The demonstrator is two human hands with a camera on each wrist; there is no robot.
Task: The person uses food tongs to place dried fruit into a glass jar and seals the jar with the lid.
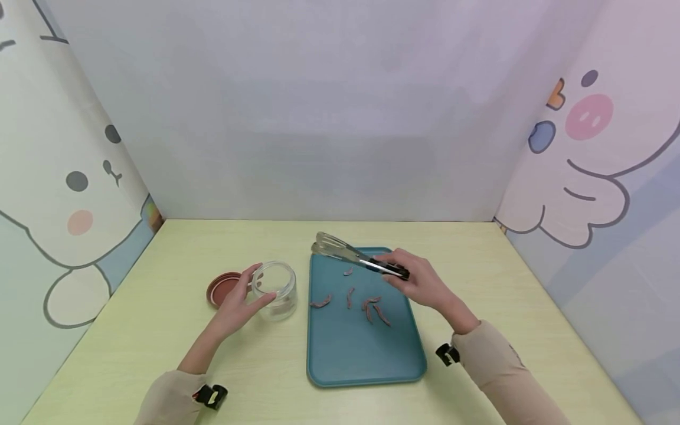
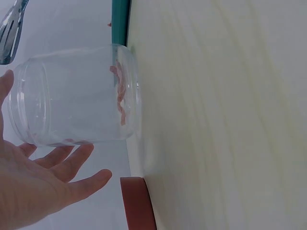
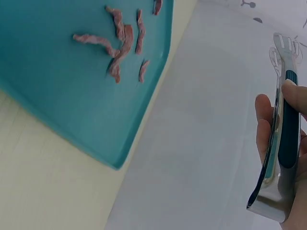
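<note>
A clear glass jar (image 1: 278, 298) stands upright on the table, left of the tray. My left hand (image 1: 234, 310) holds it near the rim, thumb on one side and fingers on the other. Inside, low in the jar, lie a few reddish strips (image 2: 120, 93), as the left wrist view shows. My right hand (image 1: 419, 280) grips metal tongs (image 1: 345, 252) with dark handles and slotted heads. The tong heads point left above the far end of the teal tray (image 1: 366, 363), and no strip shows between them. Several reddish-brown, meat-like strips (image 1: 381, 316) are scattered on the tray.
A round red-brown lid (image 1: 216, 290) lies on the light wood table (image 1: 473, 265) behind my left hand, beside the jar. A pale curtain-like wall (image 1: 329, 118) closes off the back, and cartoon-printed panels (image 1: 595, 177) flank both sides.
</note>
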